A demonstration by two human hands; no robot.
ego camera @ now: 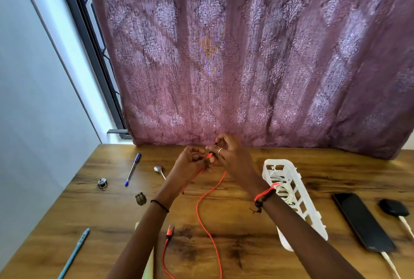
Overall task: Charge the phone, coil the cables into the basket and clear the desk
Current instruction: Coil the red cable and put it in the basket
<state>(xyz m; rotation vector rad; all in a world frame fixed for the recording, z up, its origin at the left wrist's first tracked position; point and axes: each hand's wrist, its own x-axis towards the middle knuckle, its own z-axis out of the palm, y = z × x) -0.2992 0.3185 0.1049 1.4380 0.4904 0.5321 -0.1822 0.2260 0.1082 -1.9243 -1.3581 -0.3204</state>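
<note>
wood-grain table [246, 234], patterned mauve curtain [246, 54] hanging along table's far edge, daylight glowing through it, dark window frame [94, 43] at left, pale wall [29, 77] beside it

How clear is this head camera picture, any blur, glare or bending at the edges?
Head view: daylight glows through the purple patterned curtain, no harsh glare on the wooden desk; the wide lens slants the dark window frame; the left hand and right hand, pinching the orange cable, look slightly soft; the black phone near the right edge looks a little smeared.
</note>
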